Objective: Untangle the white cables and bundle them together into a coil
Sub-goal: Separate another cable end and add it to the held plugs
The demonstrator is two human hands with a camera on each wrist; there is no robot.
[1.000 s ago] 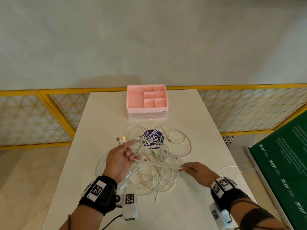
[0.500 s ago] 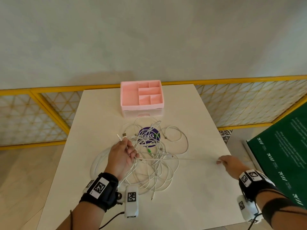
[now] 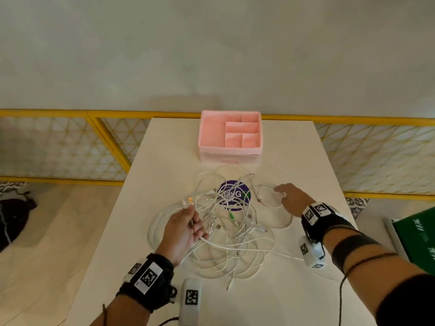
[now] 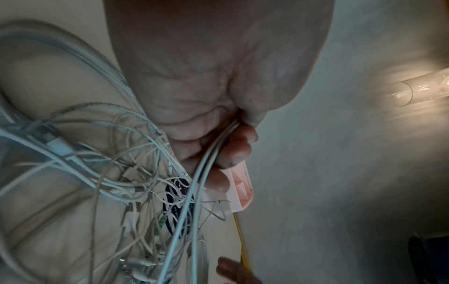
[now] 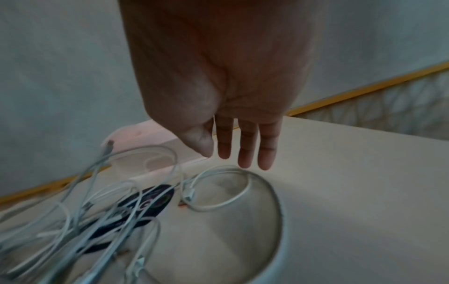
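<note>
A tangle of white cables (image 3: pixel 226 234) sprawls over the middle of the white table (image 3: pixel 294 161). My left hand (image 3: pixel 186 225) is raised at the tangle's left side, its fingers curled round a few white cable strands (image 4: pixel 213 153) whose plug ends (image 3: pixel 188 200) stick out above the fist. My right hand (image 3: pixel 290 196) hovers with straight fingers (image 5: pixel 245 151) just above a small cable loop (image 5: pixel 226 188) at the tangle's right edge. It holds nothing.
A pink divided organizer box (image 3: pixel 230 136) stands at the table's far end. A round purple sticker (image 3: pixel 233 196) lies under the cables. Yellow mesh fencing (image 3: pixel 70 147) runs behind the table. A green board (image 3: pixel 416 236) sits at the right.
My right hand has let go of the cable it was pulling out to the right and has come back in over the small loop. My left hand keeps its hold.
</note>
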